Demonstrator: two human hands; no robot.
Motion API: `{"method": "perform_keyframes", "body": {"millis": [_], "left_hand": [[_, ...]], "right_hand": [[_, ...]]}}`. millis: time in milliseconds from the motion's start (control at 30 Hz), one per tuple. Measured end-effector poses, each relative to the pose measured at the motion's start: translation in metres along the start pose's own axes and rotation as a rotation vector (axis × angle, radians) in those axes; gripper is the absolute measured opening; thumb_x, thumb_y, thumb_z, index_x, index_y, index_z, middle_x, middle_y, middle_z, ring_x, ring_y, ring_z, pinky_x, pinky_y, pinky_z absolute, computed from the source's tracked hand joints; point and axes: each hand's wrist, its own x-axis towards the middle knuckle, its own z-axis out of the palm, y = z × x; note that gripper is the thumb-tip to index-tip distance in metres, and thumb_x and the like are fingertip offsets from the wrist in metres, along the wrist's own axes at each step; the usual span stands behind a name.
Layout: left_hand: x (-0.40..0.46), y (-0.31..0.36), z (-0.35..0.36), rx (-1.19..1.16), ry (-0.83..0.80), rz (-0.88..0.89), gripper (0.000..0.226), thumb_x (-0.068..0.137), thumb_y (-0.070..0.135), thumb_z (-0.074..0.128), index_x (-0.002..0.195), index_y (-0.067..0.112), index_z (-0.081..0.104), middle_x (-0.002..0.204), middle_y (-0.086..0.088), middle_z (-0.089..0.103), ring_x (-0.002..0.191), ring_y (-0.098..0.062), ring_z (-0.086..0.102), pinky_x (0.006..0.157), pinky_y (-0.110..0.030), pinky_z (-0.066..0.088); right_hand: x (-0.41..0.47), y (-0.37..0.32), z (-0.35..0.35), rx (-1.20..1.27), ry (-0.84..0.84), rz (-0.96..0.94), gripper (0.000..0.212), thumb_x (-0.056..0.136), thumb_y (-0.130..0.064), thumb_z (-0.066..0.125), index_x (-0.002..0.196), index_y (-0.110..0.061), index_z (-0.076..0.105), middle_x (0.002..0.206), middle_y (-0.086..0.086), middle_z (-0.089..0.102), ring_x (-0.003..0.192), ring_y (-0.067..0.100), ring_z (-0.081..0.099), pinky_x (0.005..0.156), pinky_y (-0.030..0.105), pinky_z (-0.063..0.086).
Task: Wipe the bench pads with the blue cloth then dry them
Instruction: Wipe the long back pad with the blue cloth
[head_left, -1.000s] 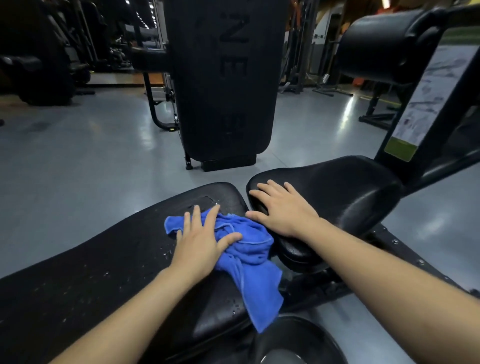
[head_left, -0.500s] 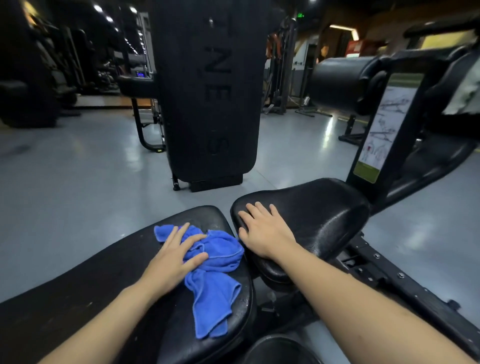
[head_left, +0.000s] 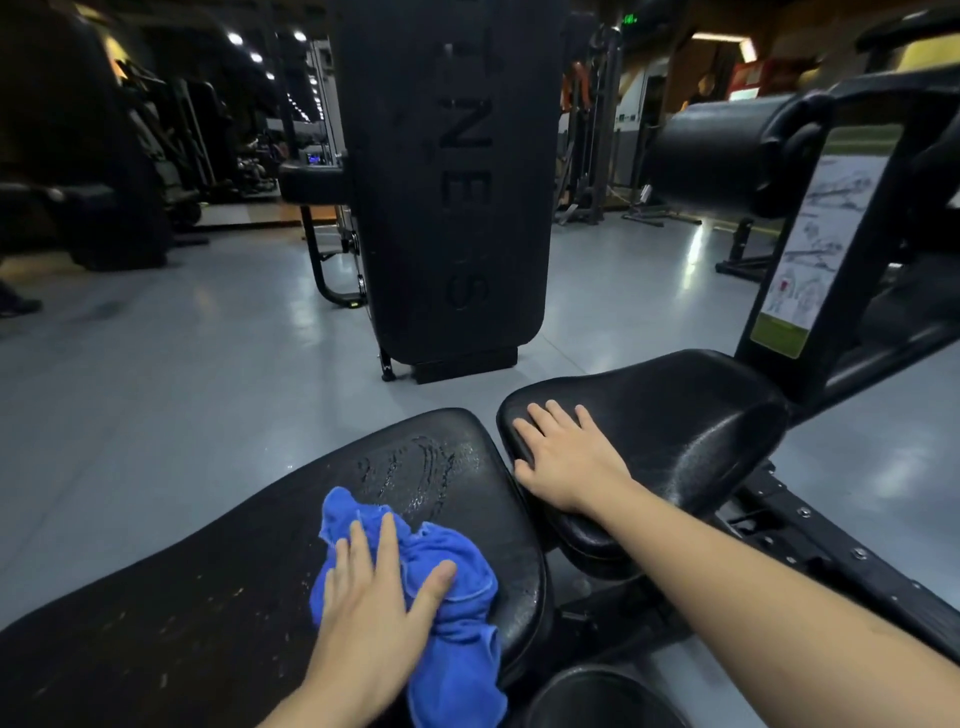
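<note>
Bright blue cloth low in the centre of the frame, the one strong colour here, a plain solid blue. It lies on my black back pad, matte black flecked with pale specks and, toward its upper end, curved glistening wet streaks. Right of centre, the seat pad is glossy black with a grey sheen. The floor is pale blue-grey with white light reflections. A black upright panel at top centre carries tone-on-tone letters. At the right edge, a white chart with grey sketches, red touches and a green band at the bottom.
</note>
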Motion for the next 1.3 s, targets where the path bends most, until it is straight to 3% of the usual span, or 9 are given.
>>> {"method": "perform_keyframes", "body": {"millis": [167, 300, 400, 533, 700, 867, 1000, 1100, 1300], "left_hand": [[0.043, 0.001, 0.024, 0.108, 0.087, 0.098, 0.130, 0.052, 0.096, -0.022, 0.159, 0.025, -0.005, 0.166, -0.009, -0.015, 0.153, -0.024, -0.018, 0.124, -0.041, -0.006], [0.094, -0.004, 0.014, 0.131, 0.033, 0.307, 0.120, 0.064, 0.096, -0.010, 0.159, 0.024, 0.005, 0.168, -0.005, -0.002, 0.154, -0.020, -0.007, 0.125, -0.040, 0.000], [0.129, -0.002, 0.004, 0.096, -0.026, 0.407, 0.114, 0.070, 0.095, 0.011, 0.159, 0.024, 0.008, 0.167, 0.002, 0.004, 0.154, -0.014, -0.001, 0.124, -0.036, 0.003], [0.169, 0.005, -0.003, -0.011, 0.003, 0.359, 0.113, 0.067, 0.089, 0.036, 0.158, 0.026, 0.015, 0.163, 0.005, 0.019, 0.150, -0.018, 0.019, 0.123, -0.041, 0.011], [0.189, 0.012, -0.001, -0.012, -0.025, 0.230, 0.088, 0.061, 0.092, 0.037, 0.141, 0.055, 0.034, 0.166, -0.001, 0.007, 0.153, -0.021, 0.007, 0.122, -0.052, 0.011], [0.167, 0.009, -0.001, 0.041, -0.037, 0.300, 0.088, 0.067, 0.089, 0.028, 0.145, 0.048, 0.033, 0.165, 0.001, 0.016, 0.154, -0.018, 0.006, 0.122, -0.047, 0.012], [0.127, 0.010, 0.002, 0.068, -0.076, 0.423, 0.109, 0.065, 0.099, 0.020, 0.156, 0.042, 0.005, 0.165, 0.014, 0.007, 0.154, -0.013, -0.001, 0.124, -0.043, 0.005], [0.093, 0.013, 0.005, 0.072, -0.108, 0.516, 0.106, 0.070, 0.096, 0.021, 0.155, 0.042, -0.009, 0.163, 0.020, -0.003, 0.151, -0.003, -0.010, 0.125, -0.040, 0.002], [0.013, 0.009, 0.001, 0.106, -0.187, 0.760, 0.098, 0.078, 0.082, 0.051, 0.156, 0.041, 0.008, 0.163, 0.028, -0.007, 0.150, 0.001, -0.013, 0.125, -0.038, -0.002]], "right_hand": [[0.004, 0.000, 0.002, -0.006, 0.006, -0.004, 0.068, 0.099, -0.050, 0.023, 0.160, -0.021, 0.015, 0.169, 0.006, 0.007, 0.155, 0.026, 0.001, 0.123, 0.052, 0.003], [0.005, 0.000, 0.002, -0.002, 0.020, -0.011, 0.066, 0.100, -0.048, 0.024, 0.159, -0.020, 0.016, 0.168, 0.007, 0.008, 0.155, 0.027, 0.001, 0.123, 0.053, 0.004], [0.003, 0.000, 0.002, -0.001, 0.026, -0.010, 0.067, 0.099, -0.048, 0.024, 0.159, -0.020, 0.016, 0.168, 0.007, 0.008, 0.155, 0.027, 0.001, 0.123, 0.053, 0.004], [0.003, 0.001, 0.003, 0.005, 0.037, -0.011, 0.067, 0.099, -0.048, 0.025, 0.159, -0.020, 0.017, 0.168, 0.007, 0.010, 0.154, 0.027, 0.002, 0.123, 0.053, 0.005], [0.002, -0.001, 0.000, 0.015, 0.044, -0.004, 0.066, 0.098, -0.048, 0.028, 0.157, -0.021, 0.021, 0.167, 0.007, 0.013, 0.154, 0.027, 0.004, 0.122, 0.052, 0.006], [0.000, -0.002, -0.003, 0.021, 0.038, -0.009, 0.064, 0.098, -0.048, 0.029, 0.156, -0.020, 0.024, 0.166, 0.007, 0.015, 0.153, 0.027, 0.006, 0.122, 0.052, 0.006], [-0.002, -0.003, -0.006, 0.014, 0.030, -0.012, 0.065, 0.098, -0.048, 0.030, 0.155, -0.018, 0.025, 0.165, 0.008, 0.018, 0.153, 0.028, 0.008, 0.122, 0.052, 0.007], [-0.003, -0.003, -0.007, 0.006, 0.016, -0.016, 0.065, 0.098, -0.047, 0.030, 0.156, -0.018, 0.024, 0.165, 0.009, 0.017, 0.153, 0.029, 0.007, 0.122, 0.053, 0.007], [-0.003, -0.003, -0.007, -0.001, -0.015, -0.011, 0.067, 0.098, -0.046, 0.027, 0.158, -0.017, 0.019, 0.168, 0.010, 0.010, 0.154, 0.028, 0.002, 0.122, 0.053, 0.004]]}}
